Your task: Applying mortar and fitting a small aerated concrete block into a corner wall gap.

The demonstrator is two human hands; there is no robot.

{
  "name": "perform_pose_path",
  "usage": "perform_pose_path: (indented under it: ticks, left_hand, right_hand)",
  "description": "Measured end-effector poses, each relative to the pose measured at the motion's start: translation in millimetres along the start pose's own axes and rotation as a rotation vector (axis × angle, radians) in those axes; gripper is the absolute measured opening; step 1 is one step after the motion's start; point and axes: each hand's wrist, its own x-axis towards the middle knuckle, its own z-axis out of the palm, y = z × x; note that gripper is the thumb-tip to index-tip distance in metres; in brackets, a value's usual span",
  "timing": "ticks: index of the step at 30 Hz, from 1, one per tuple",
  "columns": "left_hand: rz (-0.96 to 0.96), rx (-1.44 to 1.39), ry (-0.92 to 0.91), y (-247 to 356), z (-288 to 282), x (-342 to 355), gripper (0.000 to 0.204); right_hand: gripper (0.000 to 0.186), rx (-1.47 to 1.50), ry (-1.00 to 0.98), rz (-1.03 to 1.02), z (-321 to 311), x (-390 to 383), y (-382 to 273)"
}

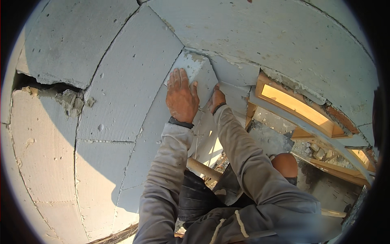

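Observation:
My left hand (181, 95) lies flat on a pale grey block (195, 61) in the wall corner at upper middle, its fingers stretched out. My right hand (217, 96) is on the same block's right side, fingers curled along its edge and partly hidden. The block has a rough patch near its top and sits against the jointed block wall (109, 101) on the left and beneath the overhead block course (284, 32).
A ragged gap (48, 83) with crumbled mortar breaks the left wall. At right are wood-framed openings (296, 105). Below me are a round wooden pole (203, 168), my bent knee (284, 164), rubble (319, 150) and a dark board (325, 185).

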Motion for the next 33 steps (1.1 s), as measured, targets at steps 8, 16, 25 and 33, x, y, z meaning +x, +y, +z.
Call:
perform_pose_path:
  ticks: [8,16,25,33]
  left_hand:
    - [0.008,-0.310,-0.281,101.1,-11.8,-91.0,0.049]
    - [-0.032,-0.488,-0.364,128.9,-25.9,-107.9,0.076]
    - [-0.315,-0.437,-0.597,93.5,-7.7,-145.3,0.121]
    - [-0.989,-1.097,-0.875,43.5,29.5,-202.1,0.106]
  right_hand:
    - [0.054,0.267,-0.336,-0.295,-151.7,-29.5,92.5]
    - [0.052,0.409,-0.204,-0.232,-224.9,-84.5,53.6]
    - [0.056,0.246,0.125,-0.225,-228.5,-83.0,25.9]
    - [0.055,-0.996,0.351,-0.329,-232.6,-102.6,-18.3]
